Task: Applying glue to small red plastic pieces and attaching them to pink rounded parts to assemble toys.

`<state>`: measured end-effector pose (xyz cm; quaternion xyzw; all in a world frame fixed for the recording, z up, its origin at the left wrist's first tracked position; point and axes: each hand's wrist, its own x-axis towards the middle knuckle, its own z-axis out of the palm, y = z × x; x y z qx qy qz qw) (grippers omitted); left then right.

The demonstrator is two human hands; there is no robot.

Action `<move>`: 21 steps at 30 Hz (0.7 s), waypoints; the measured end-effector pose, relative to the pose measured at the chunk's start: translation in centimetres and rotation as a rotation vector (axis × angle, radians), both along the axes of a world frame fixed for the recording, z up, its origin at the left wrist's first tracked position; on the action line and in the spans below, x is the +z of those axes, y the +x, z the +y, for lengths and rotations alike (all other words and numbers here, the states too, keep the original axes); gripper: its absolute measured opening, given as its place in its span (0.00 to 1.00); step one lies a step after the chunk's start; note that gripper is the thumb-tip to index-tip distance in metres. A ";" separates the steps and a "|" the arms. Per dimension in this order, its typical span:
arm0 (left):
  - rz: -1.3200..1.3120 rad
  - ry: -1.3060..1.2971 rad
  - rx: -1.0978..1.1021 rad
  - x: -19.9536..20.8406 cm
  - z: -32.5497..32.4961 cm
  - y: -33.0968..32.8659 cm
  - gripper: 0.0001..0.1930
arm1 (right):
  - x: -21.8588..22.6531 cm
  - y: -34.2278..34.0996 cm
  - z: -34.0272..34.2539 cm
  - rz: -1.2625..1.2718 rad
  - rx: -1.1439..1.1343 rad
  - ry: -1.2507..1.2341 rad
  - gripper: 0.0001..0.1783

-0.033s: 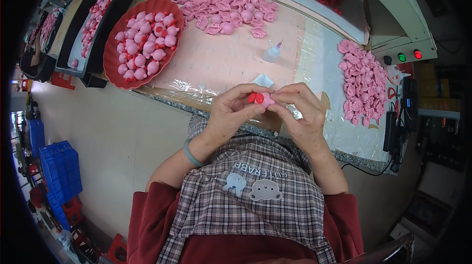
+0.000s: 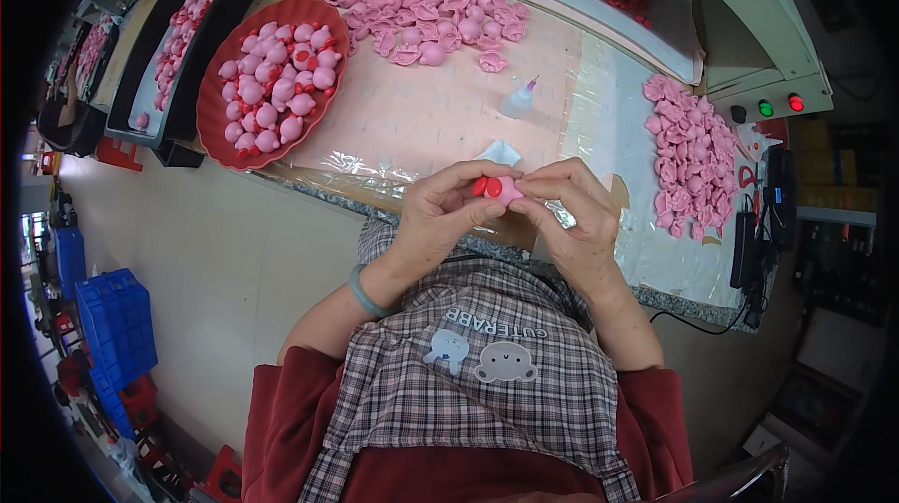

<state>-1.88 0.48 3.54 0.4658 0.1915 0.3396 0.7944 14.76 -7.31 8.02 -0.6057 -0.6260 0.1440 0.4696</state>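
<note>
Between my two hands, just off the table's front edge, is a small pink toy figure with two red oval pieces like feet. My left hand pinches it from the left, beside the red pieces. With thumb and forefinger, my right hand grips its right end. Fingers hide part of the figure. Beyond my hands stands a small translucent squeeze bottle with a thin needle tip. A piece of white paper lies just behind my fingers.
A red scalloped bowl at the left holds similar pink figures with red pieces. Pink thin-edged parts are heaped at the back, another pink pile at the right. A machine with lit buttons stands far right; a black tray far left.
</note>
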 end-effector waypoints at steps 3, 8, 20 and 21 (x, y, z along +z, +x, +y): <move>0.048 0.067 -0.025 -0.3 0.1 -0.2 0.18 | -0.2 -0.2 -0.1 0.002 -0.008 0.022 0.10; 0.061 0.123 -0.022 -0.5 -0.2 -0.3 0.18 | -0.8 -0.6 -0.6 0.093 -0.045 -0.024 0.09; 0.015 0.155 -0.007 -1.2 -0.4 -0.2 0.18 | -1.5 -0.9 -0.9 0.108 -0.068 -0.006 0.09; 0.008 0.162 -0.009 -1.3 -0.3 -0.2 0.18 | -1.6 -0.9 -0.9 0.108 -0.068 -0.006 0.09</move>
